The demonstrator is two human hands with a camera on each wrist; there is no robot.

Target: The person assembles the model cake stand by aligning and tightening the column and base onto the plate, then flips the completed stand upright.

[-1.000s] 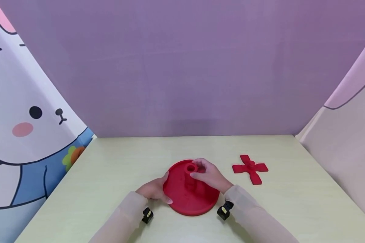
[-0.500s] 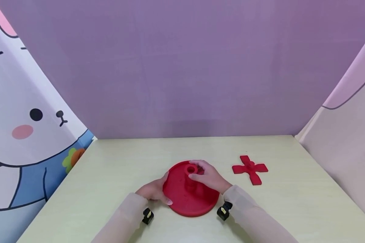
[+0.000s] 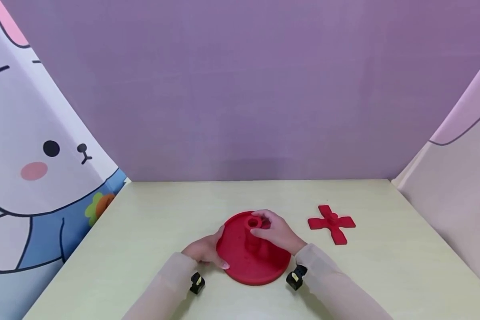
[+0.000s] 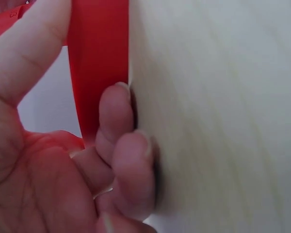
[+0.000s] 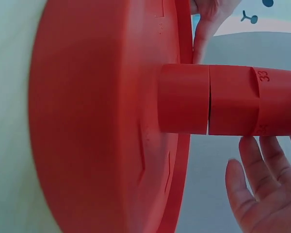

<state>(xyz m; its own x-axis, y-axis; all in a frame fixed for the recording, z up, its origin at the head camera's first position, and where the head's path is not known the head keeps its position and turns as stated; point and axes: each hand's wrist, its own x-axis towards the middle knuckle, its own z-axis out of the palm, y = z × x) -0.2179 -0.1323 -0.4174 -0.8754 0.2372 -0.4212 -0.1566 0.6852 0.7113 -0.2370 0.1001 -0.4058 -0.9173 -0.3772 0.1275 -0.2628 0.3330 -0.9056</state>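
A round red disc-shaped base (image 3: 240, 266) with a raised rim lies on the table. From its middle a red tube (image 5: 233, 99) stands upright, hollow at the top; the right wrist view shows a thin seam across it and small raised numbers. My left hand (image 3: 206, 249) holds the base's left rim, thumb and fingers spread along it, some fingers curled low against the tabletop. Around the tube's upper part my right hand (image 3: 278, 233) has its thumb and fingers, gripping it from the right. Parts of the right hand's grip are hidden in the right wrist view.
A flat red four-bladed cross piece (image 3: 332, 223) with a small round hub lies to the right of the base. The pale wooden table (image 3: 164, 204) meets a purple backdrop (image 3: 240, 111) at the back. Printed cloth panels flank both sides.
Both hands keep their places on the base and the tube. The whole head view has shifted slightly; nothing else has visibly moved.
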